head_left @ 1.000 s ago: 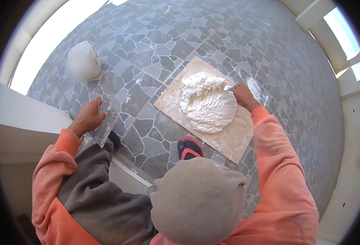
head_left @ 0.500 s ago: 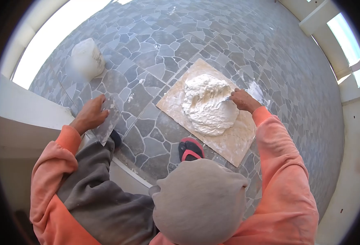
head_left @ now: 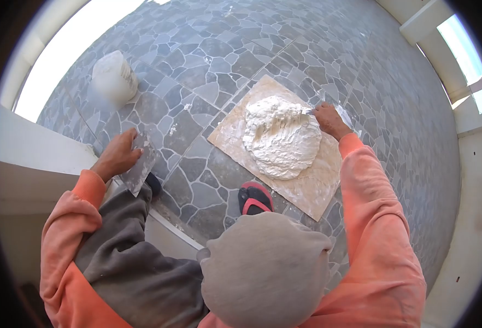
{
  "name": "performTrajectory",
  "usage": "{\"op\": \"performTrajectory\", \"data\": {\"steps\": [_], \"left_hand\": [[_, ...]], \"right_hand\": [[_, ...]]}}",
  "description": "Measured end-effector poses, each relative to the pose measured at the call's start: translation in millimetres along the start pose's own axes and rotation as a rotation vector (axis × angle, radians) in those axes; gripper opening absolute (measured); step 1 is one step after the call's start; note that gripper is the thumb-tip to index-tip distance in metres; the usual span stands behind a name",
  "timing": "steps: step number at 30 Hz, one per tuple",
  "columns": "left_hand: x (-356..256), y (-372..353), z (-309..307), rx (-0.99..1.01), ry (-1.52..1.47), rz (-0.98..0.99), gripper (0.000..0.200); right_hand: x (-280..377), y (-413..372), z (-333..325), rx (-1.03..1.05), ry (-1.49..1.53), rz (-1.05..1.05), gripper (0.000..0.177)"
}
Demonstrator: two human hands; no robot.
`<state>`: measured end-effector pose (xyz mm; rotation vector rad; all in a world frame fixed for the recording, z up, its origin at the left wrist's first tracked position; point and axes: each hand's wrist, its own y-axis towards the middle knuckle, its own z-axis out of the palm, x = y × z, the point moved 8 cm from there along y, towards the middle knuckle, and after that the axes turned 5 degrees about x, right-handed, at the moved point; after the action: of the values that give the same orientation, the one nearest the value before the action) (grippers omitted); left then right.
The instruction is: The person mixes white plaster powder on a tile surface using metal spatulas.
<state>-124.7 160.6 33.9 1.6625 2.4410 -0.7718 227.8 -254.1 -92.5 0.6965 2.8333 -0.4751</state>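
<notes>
My left hand (head_left: pixel 119 154) is closed on a flat, translucent sheet-like plate (head_left: pixel 141 170) smeared with white, held over the left leg and the floor. My right hand (head_left: pixel 330 119) grips a small tool whose tip (head_left: pixel 308 111) reaches the upper right edge of the white paste (head_left: pixel 282 139). Most of the tool is hidden by the fingers. The paste lies in a thick, ridged mound on a square tan board (head_left: pixel 312 198), which rests at an angle on the floor.
A whitish container (head_left: pixel 113 80), partly blurred, stands on the stone-patterned floor (head_left: pixel 197 177) at the upper left. A foot in a red and black sandal (head_left: pixel 256 198) is close to the board's lower left edge. White specks dot the floor. A low pale wall (head_left: pixel 39 136) runs along the left.
My right hand has moved slightly up, toward the board's upper right edge, and the paste's surface looks smoother and more ridged. My left hand still holds the plate, almost unmoved.
</notes>
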Motion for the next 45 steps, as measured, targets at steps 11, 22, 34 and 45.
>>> {"op": "performTrajectory", "data": {"steps": [11,22,34,45], "left_hand": [[2.9,2.5,-0.9,-0.002,0.003,-0.006,0.038],[0.8,-0.7,-3.2,-0.036,-0.007,0.026,0.036],[-5.1,-3.0,-6.8,-0.042,0.008,0.022,0.036],[-2.4,-3.4,-6.6,-0.020,0.009,-0.004,0.034]], "right_hand": [[-2.7,3.3,5.3,0.037,0.025,-0.034,0.011],[15.7,-3.3,7.8,0.091,-0.005,-0.098,0.014],[29.9,-3.5,11.7,0.340,0.054,-0.074,0.019],[15.3,3.6,25.1,0.301,0.071,-0.103,0.019]]}}
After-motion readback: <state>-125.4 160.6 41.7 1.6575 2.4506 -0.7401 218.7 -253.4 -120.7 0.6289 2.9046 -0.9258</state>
